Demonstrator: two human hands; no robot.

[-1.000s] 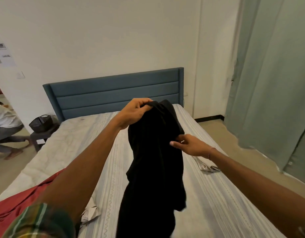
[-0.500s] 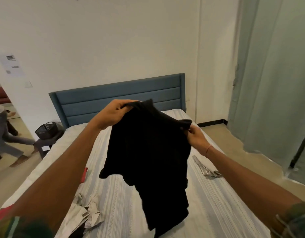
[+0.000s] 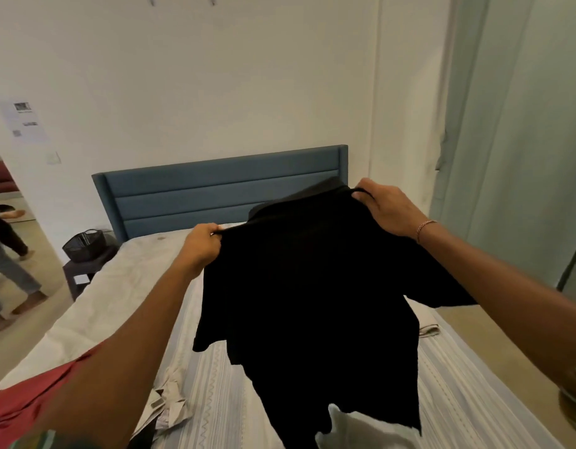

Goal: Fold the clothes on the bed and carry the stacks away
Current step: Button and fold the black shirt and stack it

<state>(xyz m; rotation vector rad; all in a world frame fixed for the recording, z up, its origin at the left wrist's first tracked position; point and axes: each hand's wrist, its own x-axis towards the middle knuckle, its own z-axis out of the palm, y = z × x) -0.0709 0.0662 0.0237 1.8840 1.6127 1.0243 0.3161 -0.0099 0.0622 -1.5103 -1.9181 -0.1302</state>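
Black shirt (image 3: pixel 312 286) hangs in the air over the bed (image 3: pixel 215 367), the left hand (image 3: pixel 200 244) and right hand (image 3: pixel 387 207) each pinching what looks like a shoulder seam. Light, limp cloth; shoulders suit gripping. Red garment (image 3: pixel 30 406) lies left.

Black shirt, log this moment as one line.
stage: shirt held up, spread over bed | left hand: grips shoulder | right hand: grips other shoulder | fold: not begun

Blue headboard (image 3: pixel 222 192), black basket (image 3: pixel 84 244) on side table (image 3: pixel 81 273), green curtain (image 3: pixel 520 124)
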